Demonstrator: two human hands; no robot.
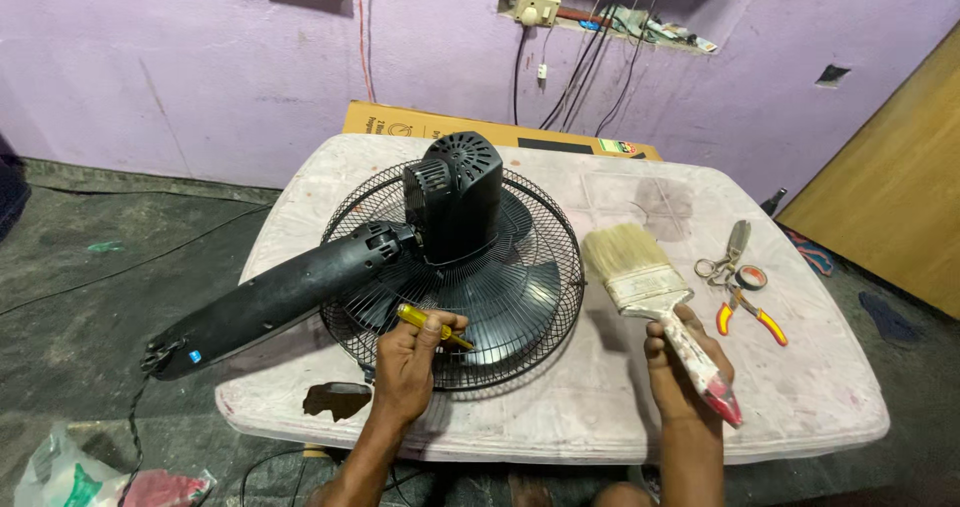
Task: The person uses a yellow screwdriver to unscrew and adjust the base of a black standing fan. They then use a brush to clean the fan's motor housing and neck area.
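A yellow-handled screwdriver [430, 324] sat in the left hand [408, 365], the fingers wrapped tight around its handle, its tip lying over the near edge of the black fan grille [520, 307]. The fan lay face down on the worn white surface [800, 387], its motor housing [455, 192] pointing up and its black stand arm [270, 302] reaching out past the left edge. The right hand [680, 362] had its fingers closed around the handle of a wide paintbrush [645, 277], bristles up, just beside the grille. Farther right lay scissors [728, 252], a tape roll [751, 277] and red-handled pliers [750, 312].
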